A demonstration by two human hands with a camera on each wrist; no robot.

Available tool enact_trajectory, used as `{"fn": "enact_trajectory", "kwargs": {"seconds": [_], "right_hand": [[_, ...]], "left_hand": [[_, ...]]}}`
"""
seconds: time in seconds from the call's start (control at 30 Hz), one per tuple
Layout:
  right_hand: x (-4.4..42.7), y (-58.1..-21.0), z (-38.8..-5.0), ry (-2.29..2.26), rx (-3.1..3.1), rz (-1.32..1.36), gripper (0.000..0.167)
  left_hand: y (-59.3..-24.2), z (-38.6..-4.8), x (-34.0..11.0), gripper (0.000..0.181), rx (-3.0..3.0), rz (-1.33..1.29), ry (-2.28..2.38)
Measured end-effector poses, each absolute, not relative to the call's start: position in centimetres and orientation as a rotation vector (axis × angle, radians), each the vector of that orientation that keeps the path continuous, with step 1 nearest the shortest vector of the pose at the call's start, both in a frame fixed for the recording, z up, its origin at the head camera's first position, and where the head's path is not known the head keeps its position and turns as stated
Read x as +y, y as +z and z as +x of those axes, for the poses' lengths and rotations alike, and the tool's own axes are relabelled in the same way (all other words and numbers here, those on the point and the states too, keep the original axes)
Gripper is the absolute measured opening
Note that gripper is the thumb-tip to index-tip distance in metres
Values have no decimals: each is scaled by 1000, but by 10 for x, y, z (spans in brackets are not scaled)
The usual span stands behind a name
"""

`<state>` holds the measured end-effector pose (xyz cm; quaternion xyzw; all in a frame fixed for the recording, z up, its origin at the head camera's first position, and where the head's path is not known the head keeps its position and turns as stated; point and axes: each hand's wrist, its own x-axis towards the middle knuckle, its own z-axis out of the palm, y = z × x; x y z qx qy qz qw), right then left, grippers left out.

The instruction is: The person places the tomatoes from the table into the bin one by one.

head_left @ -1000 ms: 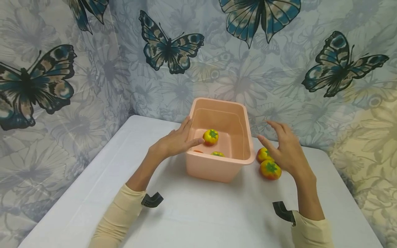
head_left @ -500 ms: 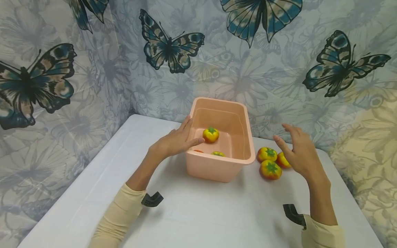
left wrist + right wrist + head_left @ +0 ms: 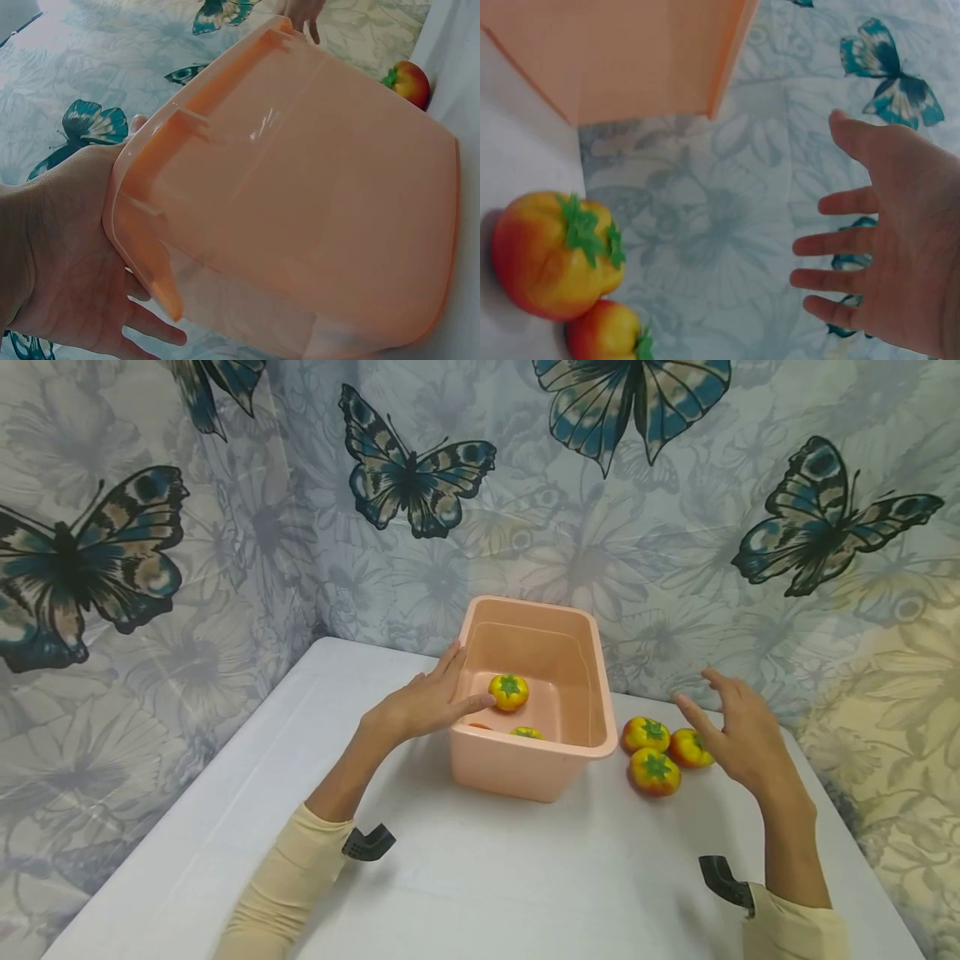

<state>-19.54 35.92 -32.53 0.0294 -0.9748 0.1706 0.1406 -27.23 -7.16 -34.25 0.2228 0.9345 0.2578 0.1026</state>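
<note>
The peach plastic tub (image 3: 501, 768) stands on the table. Its left rim is touched by my left hand (image 3: 420, 703), whose fingers lie straight along the outer side while the thumb reaches over the rim. Inside the tub sits a red-and-yellow tomato (image 3: 508, 692) with a green leafy top; another tomato (image 3: 528, 732) is mostly hidden by the front wall. To the tub's right, a front tomato (image 3: 655, 772), a back tomato (image 3: 646, 735) and a right tomato (image 3: 690, 748) cluster together. Just right of them my right hand (image 3: 742, 735) hovers with spread fingers, holding nothing.
A white-covered table (image 3: 480, 885) lies beneath everything. Right behind the tub hangs a cloth backdrop (image 3: 405, 577) with butterflies. A dark wrist mount (image 3: 369, 842) juts from the left sleeve, a second mount (image 3: 723, 881) from the right.
My right hand has moved rightward, away from the tub and the loose tomatoes, uncovering the rightmost one. The left hand and the tub have stayed in place.
</note>
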Motion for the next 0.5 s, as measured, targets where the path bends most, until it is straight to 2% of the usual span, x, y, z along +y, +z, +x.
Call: {"fn": "enact_trajectory", "kwargs": {"seconds": [0.5], "right_hand": [[423, -360, -207, 291, -3136, -133, 102]], "left_hand": [[-341, -272, -70, 114, 2742, 631, 778]]}}
